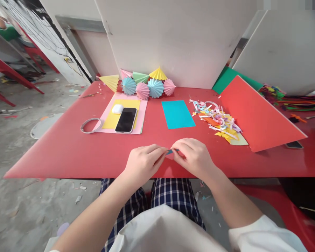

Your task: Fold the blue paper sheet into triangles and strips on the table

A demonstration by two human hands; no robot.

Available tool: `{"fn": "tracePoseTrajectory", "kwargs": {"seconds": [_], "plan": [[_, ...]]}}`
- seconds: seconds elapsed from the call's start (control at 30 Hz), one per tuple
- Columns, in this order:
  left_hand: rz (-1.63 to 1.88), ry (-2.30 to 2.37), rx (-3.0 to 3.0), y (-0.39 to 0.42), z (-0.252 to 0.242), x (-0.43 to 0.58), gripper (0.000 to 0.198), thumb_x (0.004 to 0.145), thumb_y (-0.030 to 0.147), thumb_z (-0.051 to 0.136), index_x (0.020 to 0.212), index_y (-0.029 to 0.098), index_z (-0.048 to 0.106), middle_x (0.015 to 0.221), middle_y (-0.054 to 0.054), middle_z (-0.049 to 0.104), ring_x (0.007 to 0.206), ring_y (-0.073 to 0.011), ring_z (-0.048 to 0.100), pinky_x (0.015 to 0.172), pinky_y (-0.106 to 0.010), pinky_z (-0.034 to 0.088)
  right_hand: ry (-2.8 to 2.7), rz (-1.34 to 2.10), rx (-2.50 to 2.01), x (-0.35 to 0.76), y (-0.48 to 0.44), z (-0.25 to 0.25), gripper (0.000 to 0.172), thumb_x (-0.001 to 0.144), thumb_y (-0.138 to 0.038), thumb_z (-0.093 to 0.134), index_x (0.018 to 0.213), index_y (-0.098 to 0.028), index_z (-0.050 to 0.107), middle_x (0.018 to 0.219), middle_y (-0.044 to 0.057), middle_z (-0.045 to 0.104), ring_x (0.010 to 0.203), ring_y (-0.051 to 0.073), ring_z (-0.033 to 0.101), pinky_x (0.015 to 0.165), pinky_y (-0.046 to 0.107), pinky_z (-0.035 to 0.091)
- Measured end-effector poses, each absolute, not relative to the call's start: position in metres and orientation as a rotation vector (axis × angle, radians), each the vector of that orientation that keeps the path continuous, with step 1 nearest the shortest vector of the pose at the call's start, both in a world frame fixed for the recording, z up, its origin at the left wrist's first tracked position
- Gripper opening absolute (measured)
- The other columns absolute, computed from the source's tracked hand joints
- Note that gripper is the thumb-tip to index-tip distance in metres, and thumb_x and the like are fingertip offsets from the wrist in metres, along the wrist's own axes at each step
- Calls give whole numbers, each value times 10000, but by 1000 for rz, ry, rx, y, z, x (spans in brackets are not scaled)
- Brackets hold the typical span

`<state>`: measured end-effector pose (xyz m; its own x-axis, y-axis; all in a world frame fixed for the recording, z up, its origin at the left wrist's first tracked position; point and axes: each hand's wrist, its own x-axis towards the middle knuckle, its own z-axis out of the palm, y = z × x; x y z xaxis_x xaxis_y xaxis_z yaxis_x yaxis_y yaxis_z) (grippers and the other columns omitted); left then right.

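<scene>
Between my two hands is a small blue strip of paper (169, 152), mostly hidden by the fingers. My left hand (146, 159) pinches its left end, and my right hand (193, 155) pinches the right end. Both hands are just above the near part of the red table (76, 157). Beyond them a flat blue sheet of paper (178, 114) lies on the tabletop. At the back, against the wall, stands a row of pleated paper fans (155, 88) in blue, pink, green and yellow.
Left of centre, a phone (126, 120) and a white case (117, 109) rest on yellow and pink sheets (107, 119). A ring of tape (91, 126) lies beside them. To the right are paper scraps (220, 120) and a leaning red board (262, 115).
</scene>
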<state>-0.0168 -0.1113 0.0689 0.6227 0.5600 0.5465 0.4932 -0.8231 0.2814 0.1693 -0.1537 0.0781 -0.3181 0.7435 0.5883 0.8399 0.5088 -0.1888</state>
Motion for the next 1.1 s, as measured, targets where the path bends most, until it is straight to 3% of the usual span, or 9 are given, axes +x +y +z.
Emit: {"fn": "tracePoseTrajectory", "kwargs": {"seconds": [0.23, 0.37, 0.57, 0.73, 0.87, 1.1], "plan": [[1011, 852, 2678, -103, 79, -32, 128, 861, 199, 509, 846, 185, 635, 729, 11, 652, 601, -77, 577, 524, -169, 401, -1986, -75, -1465, 218, -154, 72, 94, 779, -126, 488, 770, -204, 541, 744, 3, 622, 699, 135, 575, 666, 264, 426], [998, 870, 2649, -98, 79, -37, 133, 859, 211, 510, 849, 190, 641, 747, 10, 662, 643, -87, 600, 578, -176, 434, -1863, -179, -1553, 239, -154, 65, 81, 795, -171, 487, 780, -209, 556, 719, 7, 616, 680, 153, 584, 659, 284, 441], [999, 853, 2614, -97, 75, -25, 140, 864, 219, 513, 868, 196, 650, 741, 10, 658, 627, -79, 593, 552, -170, 418, -2092, -234, -1300, 198, -150, 88, 193, 833, -250, 540, 1010, -201, 600, 954, 54, 678, 919, 183, 601, 849, 331, 425], [1109, 867, 2679, -96, 78, -15, 142, 844, 217, 547, 954, 207, 637, 808, -6, 676, 744, -127, 610, 644, -224, 442, -2219, -276, -1267, 172, -139, 90, 195, 870, -232, 483, 801, -170, 654, 697, 30, 686, 678, 147, 610, 682, 287, 429], [1158, 815, 2792, -94, 82, -9, 76, 823, 200, 560, 839, 205, 634, 821, 0, 682, 926, -190, 590, 827, -338, 406, -2217, -304, -1308, 170, -138, 87, 217, 872, -211, 469, 796, -165, 666, 680, 34, 680, 663, 148, 600, 632, 280, 402], [1172, 886, 2727, -90, 80, -17, 59, 791, 170, 552, 796, 205, 599, 771, 13, 647, 882, -169, 585, 845, -340, 403, -2184, -252, -1306, 183, -142, 90, 164, 848, -203, 514, 796, -184, 669, 721, 21, 693, 687, 144, 609, 639, 270, 413]]}}
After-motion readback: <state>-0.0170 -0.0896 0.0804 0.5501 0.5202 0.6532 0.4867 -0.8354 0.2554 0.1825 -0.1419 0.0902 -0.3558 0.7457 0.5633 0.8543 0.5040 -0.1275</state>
